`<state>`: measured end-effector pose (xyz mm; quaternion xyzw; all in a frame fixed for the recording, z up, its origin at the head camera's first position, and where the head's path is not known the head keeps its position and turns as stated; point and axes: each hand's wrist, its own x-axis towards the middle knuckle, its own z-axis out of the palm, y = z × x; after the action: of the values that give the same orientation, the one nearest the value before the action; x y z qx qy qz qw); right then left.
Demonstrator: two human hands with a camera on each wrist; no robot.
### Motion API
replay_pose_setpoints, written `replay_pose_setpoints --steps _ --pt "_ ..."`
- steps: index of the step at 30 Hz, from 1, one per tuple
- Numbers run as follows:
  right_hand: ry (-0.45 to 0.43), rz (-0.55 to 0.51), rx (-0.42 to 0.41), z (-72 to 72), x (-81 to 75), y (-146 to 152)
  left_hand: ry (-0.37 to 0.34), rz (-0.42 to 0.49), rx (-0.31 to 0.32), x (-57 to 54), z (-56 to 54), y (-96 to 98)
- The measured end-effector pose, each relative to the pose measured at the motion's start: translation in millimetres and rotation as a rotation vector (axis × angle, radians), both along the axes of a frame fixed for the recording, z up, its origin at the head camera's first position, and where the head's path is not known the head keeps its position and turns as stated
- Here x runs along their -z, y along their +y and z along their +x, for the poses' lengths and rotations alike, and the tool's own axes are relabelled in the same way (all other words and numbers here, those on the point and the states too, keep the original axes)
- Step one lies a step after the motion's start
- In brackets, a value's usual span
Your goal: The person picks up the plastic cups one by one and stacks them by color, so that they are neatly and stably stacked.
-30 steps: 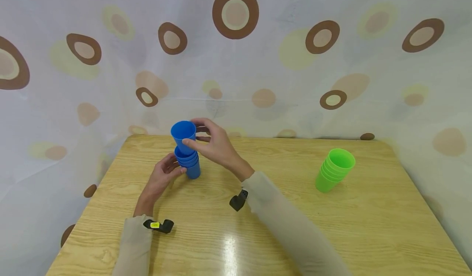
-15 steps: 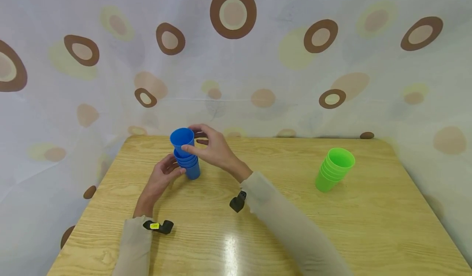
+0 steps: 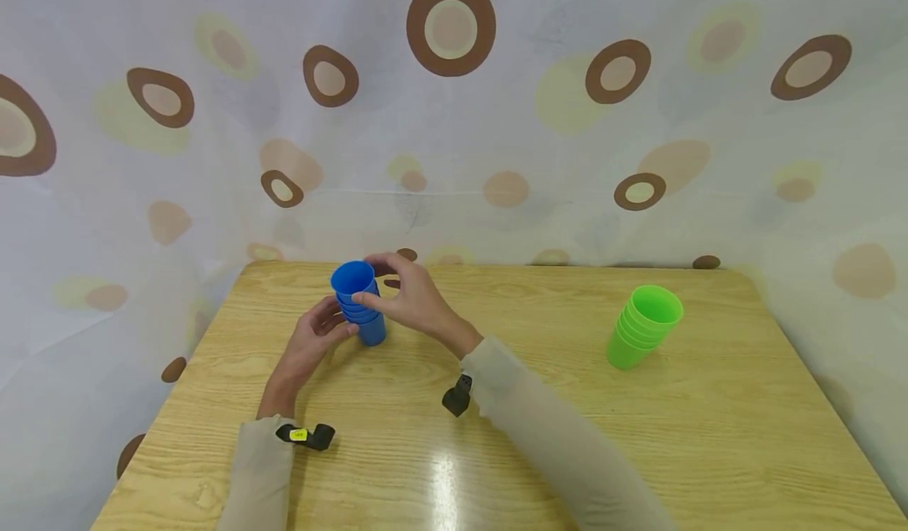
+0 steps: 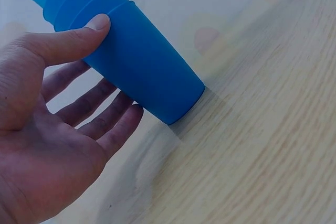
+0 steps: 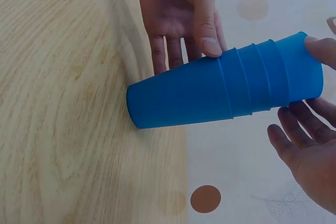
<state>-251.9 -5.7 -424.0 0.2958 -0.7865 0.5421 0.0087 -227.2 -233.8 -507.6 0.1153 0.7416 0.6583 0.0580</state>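
A stack of nested blue plastic cups point(image 3: 371, 331) stands upright on the table, left of the middle. My left hand point(image 3: 316, 336) holds the stack from its left side, thumb on the lowest cup just under the rims and fingers behind. My right hand point(image 3: 417, 298) pinches the topmost blue cup point(image 3: 352, 279) between thumb and fingers from the right. That cup sits down inside the stack, its upper part standing higher than the closely spaced rims below, as the right wrist view shows with the top cup point(image 5: 300, 69) too.
A stack of nested green cups point(image 3: 644, 326) stands, leaning slightly, on the right side of the wooden table point(image 3: 539, 452). Behind the table's far edge hangs a white curtain point(image 3: 454, 161) with brown and yellow spots.
My right hand has lowered the top blue cup, from above the stack down into it. The left hand keeps its hold on the stack, and the green cups stay put.
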Motion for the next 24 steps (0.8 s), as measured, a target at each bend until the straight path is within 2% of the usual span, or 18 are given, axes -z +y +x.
replay_pose_setpoints --steps 12,20,24 --pt "-0.022 0.011 -0.01 1.0 11.5 3.7 0.029 0.008 0.002 2.7 1.8 1.2" --pt "0.009 -0.01 0.033 0.9 3.3 20.3 0.043 0.007 -0.003 0.7 -3.6 1.9" --pt "0.025 0.005 0.057 7.0 -0.6 32.6 0.048 -0.006 -0.003 0.9 -0.3 -4.1"
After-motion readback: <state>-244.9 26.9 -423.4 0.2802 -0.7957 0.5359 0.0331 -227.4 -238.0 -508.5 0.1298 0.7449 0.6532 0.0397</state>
